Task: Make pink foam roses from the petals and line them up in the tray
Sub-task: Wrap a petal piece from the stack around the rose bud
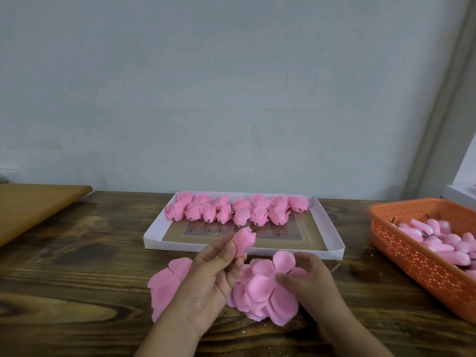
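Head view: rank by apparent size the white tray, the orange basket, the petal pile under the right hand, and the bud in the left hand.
1. White tray
2. Orange basket, cut off at the frame edge, so unsure against the tray
3. Petal pile
4. Bud

no readable text, labels, brands or numbers on any surface in view

A small craft workbench: dark wooden table against a bare pale wall, orange basket of pink buds right of the hands.
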A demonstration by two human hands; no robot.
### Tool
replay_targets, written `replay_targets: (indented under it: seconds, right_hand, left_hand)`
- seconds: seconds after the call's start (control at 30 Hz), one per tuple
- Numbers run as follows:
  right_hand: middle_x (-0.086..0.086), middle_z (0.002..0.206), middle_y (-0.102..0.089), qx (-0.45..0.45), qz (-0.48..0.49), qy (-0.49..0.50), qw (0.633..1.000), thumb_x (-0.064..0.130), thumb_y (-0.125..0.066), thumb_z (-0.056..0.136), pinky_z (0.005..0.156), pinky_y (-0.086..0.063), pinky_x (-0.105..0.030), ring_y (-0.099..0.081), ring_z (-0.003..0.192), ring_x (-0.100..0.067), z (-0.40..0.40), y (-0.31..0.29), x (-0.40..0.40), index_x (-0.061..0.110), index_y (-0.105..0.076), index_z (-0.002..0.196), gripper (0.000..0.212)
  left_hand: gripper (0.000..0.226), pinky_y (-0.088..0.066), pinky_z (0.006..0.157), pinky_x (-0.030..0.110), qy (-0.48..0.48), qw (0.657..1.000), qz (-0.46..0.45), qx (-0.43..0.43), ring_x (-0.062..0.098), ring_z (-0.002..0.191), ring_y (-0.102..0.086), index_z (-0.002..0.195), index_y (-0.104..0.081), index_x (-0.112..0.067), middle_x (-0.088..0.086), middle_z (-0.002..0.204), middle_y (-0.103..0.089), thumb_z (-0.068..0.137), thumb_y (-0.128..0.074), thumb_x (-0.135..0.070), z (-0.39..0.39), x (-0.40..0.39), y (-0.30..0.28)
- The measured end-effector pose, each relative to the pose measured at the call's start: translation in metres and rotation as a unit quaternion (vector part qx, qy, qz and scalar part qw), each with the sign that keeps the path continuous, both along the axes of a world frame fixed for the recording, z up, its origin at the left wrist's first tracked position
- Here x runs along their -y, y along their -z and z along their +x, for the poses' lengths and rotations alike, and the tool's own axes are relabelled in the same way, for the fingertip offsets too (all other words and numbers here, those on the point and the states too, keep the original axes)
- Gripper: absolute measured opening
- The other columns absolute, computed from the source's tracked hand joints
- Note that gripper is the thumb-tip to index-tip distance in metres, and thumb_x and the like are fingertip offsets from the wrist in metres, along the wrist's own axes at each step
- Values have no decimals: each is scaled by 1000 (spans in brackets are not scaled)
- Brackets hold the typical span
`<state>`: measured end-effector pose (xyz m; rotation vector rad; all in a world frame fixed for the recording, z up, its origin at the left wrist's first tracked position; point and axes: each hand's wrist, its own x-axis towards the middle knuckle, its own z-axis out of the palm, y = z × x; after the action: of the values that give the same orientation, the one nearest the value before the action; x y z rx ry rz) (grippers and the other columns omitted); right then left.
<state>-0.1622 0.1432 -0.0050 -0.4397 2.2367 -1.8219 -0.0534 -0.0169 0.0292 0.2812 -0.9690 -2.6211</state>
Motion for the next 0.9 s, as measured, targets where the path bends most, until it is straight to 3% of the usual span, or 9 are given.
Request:
replay_targets:
  seconds: [0.07,0.13,0.3,0.43,0.57,0.7,0.8,0.9]
  right_hand:
    - [7,87,-73,-21,25,8,999,10,-78,79,67,-59,-27,-69,79,-5,0,2,0,29,-64,98,30]
    - [4,81,-75,-57,63,11,996,11,-71,82,73,-61,-37,-71,78,-10,-2,4,0,22,-71,93,15]
    - [11,66,-69,-181,101,16,978,12,-66,87,55,-47,-15,-62,65,-1,-4,9,3,22,-67,72,18]
    - [5,55,-62,-203,98,3,974,22,-65,90,49,-39,-17,-49,48,-3,-6,13,4,18,-59,58,33]
    - [4,45,-46,-219,99,-9,971,29,-58,95,44,-32,-20,-37,42,-5,-6,12,2,11,-46,57,44]
    - [8,53,-59,-250,97,-18,963,43,-51,97,48,-40,-22,-47,48,-6,-1,9,2,19,-57,67,39]
    - [14,73,-71,-261,92,-15,961,40,-49,98,59,-51,-27,-63,67,-2,2,7,1,37,-69,105,21]
    - [26,89,-68,-277,90,0,957,25,-52,98,69,-43,-16,-63,87,3,6,1,1,66,-55,120,47]
  left_hand:
    - [22,-60,55,20,0,1000,-2,-1,13,62,-71,90,-81,-2,14,88,-78,72,-69,-2,0,-1,0]
    - [21,-59,55,20,-2,1000,-5,-1,13,62,-71,88,-81,-2,13,85,-77,71,-68,-1,0,-1,0]
    - [23,-60,55,20,-2,1000,-7,0,14,62,-71,91,-80,-1,13,83,-77,71,-69,-2,-1,-1,0]
    - [21,-59,55,20,-2,1000,-9,4,14,62,-71,88,-81,-3,13,85,-77,72,-69,-2,-1,-1,1]
    - [21,-59,55,20,0,1000,-11,3,14,63,-72,88,-82,-4,13,86,-77,70,-70,-2,-1,-1,1]
    - [23,-60,56,20,1,1000,-16,3,13,64,-71,91,-82,-4,13,87,-77,71,-72,-4,-1,1,2]
    - [23,-60,56,20,2,1000,-13,5,14,64,-72,90,-82,-4,13,88,-78,69,-73,-3,-1,1,3]
    - [24,-59,56,20,3,1000,-17,4,13,65,-72,88,-82,-6,12,88,-78,66,-75,-4,0,1,4]
